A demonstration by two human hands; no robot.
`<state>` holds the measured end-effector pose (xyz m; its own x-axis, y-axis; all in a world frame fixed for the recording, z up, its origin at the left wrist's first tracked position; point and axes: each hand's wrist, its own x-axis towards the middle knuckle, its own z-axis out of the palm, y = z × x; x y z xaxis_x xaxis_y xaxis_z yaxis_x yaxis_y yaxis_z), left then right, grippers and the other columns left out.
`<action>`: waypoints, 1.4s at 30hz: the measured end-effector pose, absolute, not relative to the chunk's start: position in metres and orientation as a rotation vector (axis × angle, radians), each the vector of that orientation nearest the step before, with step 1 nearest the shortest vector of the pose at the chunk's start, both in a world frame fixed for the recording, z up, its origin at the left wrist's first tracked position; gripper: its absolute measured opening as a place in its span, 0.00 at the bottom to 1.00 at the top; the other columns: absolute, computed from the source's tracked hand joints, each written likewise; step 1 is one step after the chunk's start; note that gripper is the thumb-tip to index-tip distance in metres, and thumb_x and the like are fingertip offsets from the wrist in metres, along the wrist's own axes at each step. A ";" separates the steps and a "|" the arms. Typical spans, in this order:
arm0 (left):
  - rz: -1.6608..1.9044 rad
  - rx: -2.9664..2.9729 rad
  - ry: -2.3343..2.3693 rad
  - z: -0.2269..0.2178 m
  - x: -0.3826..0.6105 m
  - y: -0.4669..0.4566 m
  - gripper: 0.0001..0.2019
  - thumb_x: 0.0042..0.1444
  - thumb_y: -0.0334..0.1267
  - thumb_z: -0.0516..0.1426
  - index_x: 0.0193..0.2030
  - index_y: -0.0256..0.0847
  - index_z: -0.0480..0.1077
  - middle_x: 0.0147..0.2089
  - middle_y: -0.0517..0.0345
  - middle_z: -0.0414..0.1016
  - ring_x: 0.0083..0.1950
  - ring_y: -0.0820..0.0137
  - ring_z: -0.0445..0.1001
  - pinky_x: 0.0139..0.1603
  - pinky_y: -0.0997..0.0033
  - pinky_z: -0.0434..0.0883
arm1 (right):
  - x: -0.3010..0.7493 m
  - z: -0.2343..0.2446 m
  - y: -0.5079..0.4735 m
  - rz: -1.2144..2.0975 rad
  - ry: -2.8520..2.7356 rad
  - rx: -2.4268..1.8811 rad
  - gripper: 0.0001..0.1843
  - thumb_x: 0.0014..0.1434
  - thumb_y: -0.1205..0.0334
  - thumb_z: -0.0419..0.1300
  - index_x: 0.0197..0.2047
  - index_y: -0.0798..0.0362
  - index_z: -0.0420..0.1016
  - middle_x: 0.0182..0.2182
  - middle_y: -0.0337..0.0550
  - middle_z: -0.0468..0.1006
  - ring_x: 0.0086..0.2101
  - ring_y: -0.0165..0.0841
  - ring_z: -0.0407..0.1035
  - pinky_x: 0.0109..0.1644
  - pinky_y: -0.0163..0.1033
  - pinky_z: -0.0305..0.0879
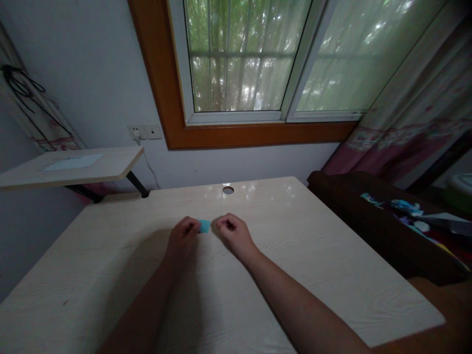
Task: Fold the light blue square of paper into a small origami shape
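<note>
Left hand pinches blue paper (its left edge) | right hand curled closed, just beside

I'm seeing both hands resting on the pale table. Left hand is pinching a small blue piece by its near edge. Right hand is sitting just beside it, fingers curling in, contact unclear. Cable hole is lying beyond the hands.

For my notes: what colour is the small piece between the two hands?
Turquoise blue: the small flat piece, head view.
</note>
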<state>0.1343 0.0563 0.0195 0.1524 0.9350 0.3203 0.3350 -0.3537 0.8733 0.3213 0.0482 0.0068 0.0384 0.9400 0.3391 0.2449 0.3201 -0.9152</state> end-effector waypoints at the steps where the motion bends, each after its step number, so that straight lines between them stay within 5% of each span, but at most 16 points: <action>1: 1.196 1.786 1.218 0.019 0.134 0.056 0.13 0.61 0.46 0.53 0.32 0.40 0.70 0.31 0.59 0.69 0.35 0.69 0.69 0.37 0.72 0.66 | 0.321 0.006 0.049 0.784 -1.452 -1.154 0.06 0.56 0.62 0.59 0.31 0.54 0.76 0.26 0.39 0.73 0.28 0.30 0.64 0.32 0.34 0.59; 18: 1.078 1.910 1.171 0.017 0.140 0.057 0.10 0.59 0.44 0.55 0.35 0.41 0.73 0.34 0.57 0.73 0.36 0.69 0.72 0.37 0.71 0.69 | 0.320 0.008 0.046 0.749 -1.757 -1.068 0.05 0.58 0.64 0.60 0.33 0.52 0.77 0.27 0.39 0.73 0.29 0.30 0.66 0.33 0.33 0.59; 42: 1.040 1.905 1.253 0.015 0.137 0.058 0.11 0.57 0.44 0.57 0.30 0.40 0.71 0.29 0.60 0.71 0.30 0.72 0.68 0.31 0.74 0.64 | 0.323 0.006 0.050 0.723 -1.405 -1.188 0.06 0.56 0.62 0.60 0.31 0.54 0.76 0.27 0.40 0.73 0.27 0.31 0.64 0.31 0.35 0.59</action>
